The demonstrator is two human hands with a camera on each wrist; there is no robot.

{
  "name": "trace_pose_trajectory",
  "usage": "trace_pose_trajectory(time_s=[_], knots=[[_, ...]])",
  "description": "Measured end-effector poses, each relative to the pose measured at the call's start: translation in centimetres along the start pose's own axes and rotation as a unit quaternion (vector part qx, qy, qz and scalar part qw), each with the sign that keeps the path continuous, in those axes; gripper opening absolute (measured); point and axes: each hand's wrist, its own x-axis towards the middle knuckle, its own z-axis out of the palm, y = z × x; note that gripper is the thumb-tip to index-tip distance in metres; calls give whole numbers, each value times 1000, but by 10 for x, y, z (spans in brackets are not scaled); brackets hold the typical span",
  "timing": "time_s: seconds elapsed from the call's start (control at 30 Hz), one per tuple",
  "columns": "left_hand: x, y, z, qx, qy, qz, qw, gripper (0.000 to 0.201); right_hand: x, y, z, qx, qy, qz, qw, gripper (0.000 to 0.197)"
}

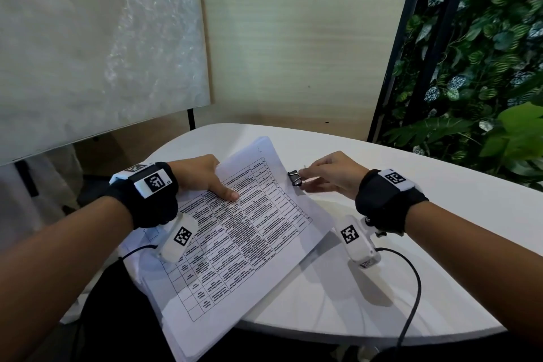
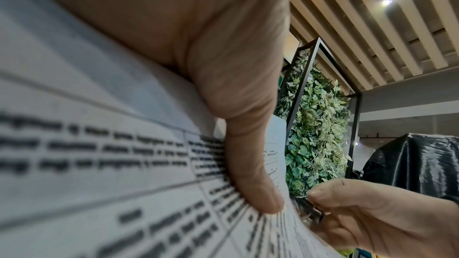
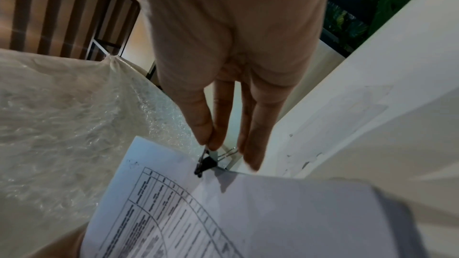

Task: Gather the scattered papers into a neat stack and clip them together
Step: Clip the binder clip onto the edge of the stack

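Note:
A stack of printed papers [image 1: 249,232] with a table grid lies slanted on the white table [image 1: 426,258], its near corner hanging over the table's front edge. My left hand [image 1: 217,182] holds the stack's far left edge, thumb [image 2: 248,164] pressed on the top sheet [image 2: 99,164]; its fingers are hidden under the paper. A black binder clip [image 1: 294,179] sits on the stack's far right edge. My right hand [image 1: 305,178] pinches the clip's wire handles between thumb and fingers [image 3: 206,125]; the clip [image 3: 206,164] bites the edge of the papers [image 3: 261,213].
A bubble-wrapped board [image 1: 88,38] stands at the left, a pale wooden panel [image 1: 293,53] behind the table, and a leafy plant wall [image 1: 484,53] at the right. A black cable [image 1: 411,288] trails across the table from my right wrist.

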Motion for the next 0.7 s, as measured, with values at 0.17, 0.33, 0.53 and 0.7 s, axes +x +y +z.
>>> trace_pose_trajectory(time_s=[0.17,0.33,0.53,0.7], knots=[[-4,4,0,6,-1,6,1000,60,-7,3,3,31,-10,-10,999,14],[-6,6,-5,27,-8,21,999,62,-5,1,-3,67,37,-67,995,30],[-9,15,-12,57,-21,43,997,54,-7,-7,-12,24,31,-107,994,25],[-11,23,-12,72,-27,50,996,49,-9,-7,-6,10,50,-138,989,18]])
